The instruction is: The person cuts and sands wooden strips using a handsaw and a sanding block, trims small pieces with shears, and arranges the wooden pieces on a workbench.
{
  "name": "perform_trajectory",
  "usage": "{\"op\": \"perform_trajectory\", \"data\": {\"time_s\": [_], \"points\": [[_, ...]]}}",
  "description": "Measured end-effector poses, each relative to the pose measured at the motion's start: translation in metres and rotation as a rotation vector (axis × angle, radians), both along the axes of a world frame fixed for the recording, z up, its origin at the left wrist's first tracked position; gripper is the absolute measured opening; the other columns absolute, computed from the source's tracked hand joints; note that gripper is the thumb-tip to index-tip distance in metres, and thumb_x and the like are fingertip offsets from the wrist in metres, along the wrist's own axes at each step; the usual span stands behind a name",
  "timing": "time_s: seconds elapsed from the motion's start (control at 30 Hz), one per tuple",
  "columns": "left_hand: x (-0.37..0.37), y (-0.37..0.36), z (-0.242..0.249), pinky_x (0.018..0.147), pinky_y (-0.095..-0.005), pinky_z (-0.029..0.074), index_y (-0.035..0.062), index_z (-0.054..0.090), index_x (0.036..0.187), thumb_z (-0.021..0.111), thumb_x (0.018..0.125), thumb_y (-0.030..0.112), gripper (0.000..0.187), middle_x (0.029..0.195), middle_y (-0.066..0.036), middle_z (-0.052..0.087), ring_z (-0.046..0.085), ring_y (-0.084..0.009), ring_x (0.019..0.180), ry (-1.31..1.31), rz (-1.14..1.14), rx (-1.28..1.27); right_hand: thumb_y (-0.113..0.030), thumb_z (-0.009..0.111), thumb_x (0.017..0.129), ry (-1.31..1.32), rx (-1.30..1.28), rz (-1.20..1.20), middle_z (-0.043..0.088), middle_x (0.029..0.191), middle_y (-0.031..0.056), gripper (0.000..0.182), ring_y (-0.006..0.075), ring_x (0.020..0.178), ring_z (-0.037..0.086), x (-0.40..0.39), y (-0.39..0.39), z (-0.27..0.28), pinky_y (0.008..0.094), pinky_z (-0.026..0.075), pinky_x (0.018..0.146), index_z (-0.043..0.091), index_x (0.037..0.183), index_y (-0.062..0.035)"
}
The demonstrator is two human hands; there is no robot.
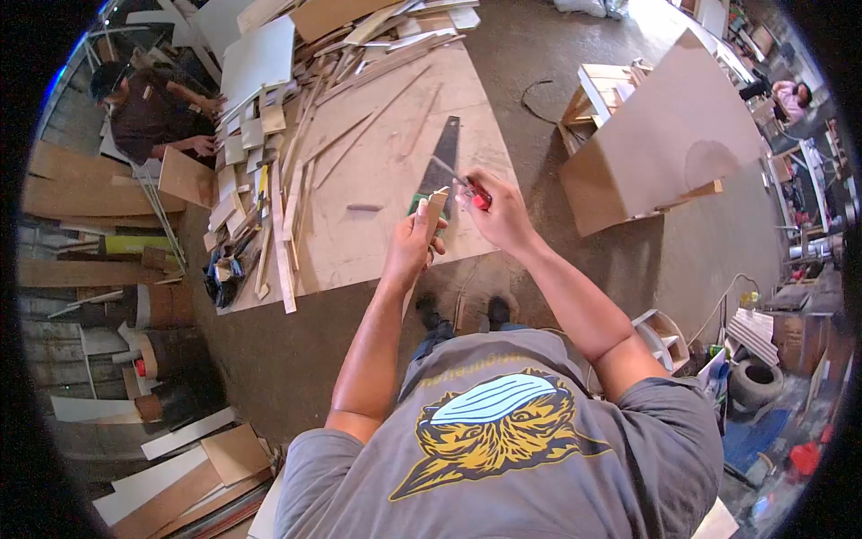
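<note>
My left hand (415,237) is closed around a short wooden strip (435,212), its pale upper end sticking up past the thumb. Close beside it, my right hand (499,212) grips a screwdriver (480,196) with a red and black handle. The thin metal shaft points up and to the left, over the saw; its tip is apart from the wood. Under and behind my hands a handsaw (442,154) with a dark blade and green handle lies on the plywood table (359,242). A small grey bar (364,207) rests to the left.
Wood offcuts (260,135) and long strips crowd the table's left and far sides, with a yellow-handled tool (263,180) among them. A person (148,112) works at the left edge. A large brown board (660,144) leans on a wooden stand to the right.
</note>
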State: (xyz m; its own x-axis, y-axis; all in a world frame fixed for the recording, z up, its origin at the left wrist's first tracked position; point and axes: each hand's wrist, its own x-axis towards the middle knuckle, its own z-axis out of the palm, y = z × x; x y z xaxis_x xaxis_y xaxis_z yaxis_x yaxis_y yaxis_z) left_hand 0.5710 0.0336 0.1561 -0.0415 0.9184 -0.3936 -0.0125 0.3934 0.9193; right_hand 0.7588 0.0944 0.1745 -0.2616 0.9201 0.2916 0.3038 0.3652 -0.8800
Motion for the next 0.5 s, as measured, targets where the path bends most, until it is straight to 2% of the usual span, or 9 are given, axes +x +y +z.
{"op": "perform_trajectory", "data": {"time_s": [0.03, 0.07, 0.17, 0.2, 0.3, 0.4, 0.5], "points": [[0.011, 0.0, -0.001, 0.037, -0.0244, 0.031, 0.0014, 0.066, 0.102, 0.037, 0.107, 0.061, 0.067, 0.061, -0.006, 0.06, 0.041, -0.0079, 0.037, 0.025, -0.018, 0.0, -0.01, 0.072, 0.091, -0.033, 0.038, -0.006, 0.066, 0.085, 0.0119, 0.022, 0.0249, 0.072, 0.065, 0.009, -0.002, 0.005, 0.0358, 0.051, 0.066, 0.066, 0.113, -0.0082], [0.021, 0.0, 0.0, 0.037, -0.0248, 0.031, 0.0015, 0.066, 0.102, 0.037, 0.107, 0.062, 0.067, 0.061, -0.006, 0.06, 0.042, -0.0083, 0.037, 0.034, -0.036, -0.016, -0.007, 0.071, 0.088, -0.117, 0.064, -0.005, 0.07, 0.093, 0.0119, 0.025, 0.0323, 0.083, 0.068, 0.017, -0.003, 0.006, 0.0411, 0.053, 0.073, 0.065, 0.113, -0.0086], [0.045, -0.004, 0.008, 0.038, -0.0259, 0.031, 0.0015, 0.067, 0.101, 0.037, 0.106, 0.063, 0.068, 0.061, -0.006, 0.06, 0.043, -0.0091, 0.039, 0.082, -0.085, -0.06, -0.006, 0.069, 0.088, -0.082, 0.272, 0.01, 0.064, 0.09, 0.0103, 0.022, 0.031, 0.086, 0.065, 0.033, -0.005, -0.002, 0.0407, 0.051, 0.074, 0.063, 0.109, -0.0101], [0.052, -0.006, 0.011, 0.038, -0.0262, 0.031, 0.0015, 0.067, 0.101, 0.037, 0.106, 0.063, 0.069, 0.061, -0.005, 0.06, 0.044, -0.0094, 0.039, 0.111, -0.104, -0.071, -0.005, 0.068, 0.087, -0.118, 0.223, 0.039, 0.066, 0.099, 0.0103, 0.027, 0.034, 0.097, 0.065, 0.039, -0.007, -0.007, 0.0437, 0.051, 0.079, 0.062, 0.112, -0.0117], [0.062, -0.013, 0.012, 0.04, -0.0271, 0.032, 0.0043, 0.068, 0.099, 0.04, 0.105, 0.065, 0.067, 0.062, -0.004, 0.059, 0.044, -0.0094, 0.042, 0.148, -0.16, -0.064, -0.003, 0.067, 0.086, -0.142, 0.211, 0.031, 0.068, 0.098, 0.0111, 0.028, 0.0347, 0.091, 0.066, 0.051, -0.016, -0.01, 0.0416, 0.052, 0.079, 0.064, 0.113, -0.0113], [0.061, -0.017, 0.006, 0.042, -0.0276, 0.033, 0.0058, 0.07, 0.097, 0.042, 0.104, 0.065, 0.066, 0.061, -0.003, 0.059, 0.043, -0.0095, 0.043, 0.149, -0.239, -0.045, -0.003, 0.068, 0.088, -0.175, 0.051, -0.004, 0.068, 0.091, 0.0102, 0.025, 0.0262, 0.084, 0.067, 0.058, -0.026, -0.011, 0.0363, 0.052, 0.078, 0.066, 0.112, -0.0098], [0.056, -0.023, 0.005, 0.042, -0.0274, 0.032, 0.0059, 0.07, 0.096, 0.043, 0.104, 0.064, 0.065, 0.061, -0.002, 0.059, 0.043, -0.0094, 0.043, 0.142, -0.323, -0.03, -0.003, 0.07, 0.09, -0.01, -0.053, -0.036, 0.065, 0.084, 0.0045, 0.021, 0.0143, 0.078, 0.061, 0.06, -0.026, -0.034, 0.0303, 0.051, 0.075, 0.067, 0.111, -0.0061]]}}
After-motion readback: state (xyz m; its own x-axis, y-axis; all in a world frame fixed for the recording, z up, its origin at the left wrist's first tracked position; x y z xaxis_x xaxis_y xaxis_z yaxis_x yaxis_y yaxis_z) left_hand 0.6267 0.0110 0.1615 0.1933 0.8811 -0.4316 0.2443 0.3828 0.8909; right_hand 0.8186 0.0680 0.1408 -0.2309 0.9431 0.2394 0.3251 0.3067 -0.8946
